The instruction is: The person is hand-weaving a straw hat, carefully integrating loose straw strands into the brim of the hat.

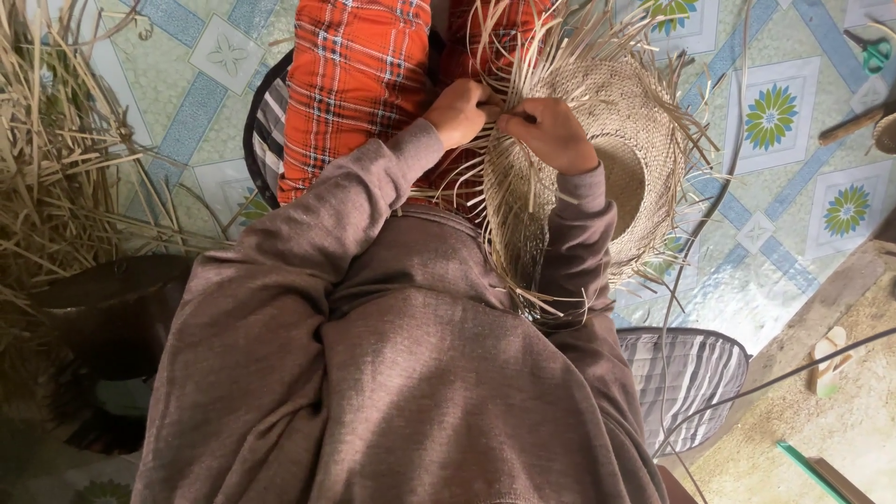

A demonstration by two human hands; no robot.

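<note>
- The view looks straight down over a person in a brown-grey sweatshirt (411, 373) who sits with red plaid trousers (355, 84) on the lap
- A half-woven straw hat (616, 140) lies on the lap against the right thigh, its hollow crown facing up and to the right, its rim ending in many loose, unwoven straw strands (523, 243) that fan out on all sides
- The left hand (459, 112) is curled at the hat's near rim, fingers pressed together around strands; which strands it grips cannot be told
- The right hand (553, 135) rests on the rim just beside the left, almost touching it, thumb and fingers pinching a thin strand at the weave's edge
- A heap of dry straw (56, 159) lies to the left on the floor, well apart from the hat
- The tiled floor (775, 177) is pale green with blue bands and flower patterns
- A striped cushion (686, 373) shows under the person on the right, and its edge shows beside the left thigh
- Green-handled scissors (873, 51) lie on the tiles at the far upper right
- A pale sandal (826, 359) sits on rough ground at the lower right
</note>
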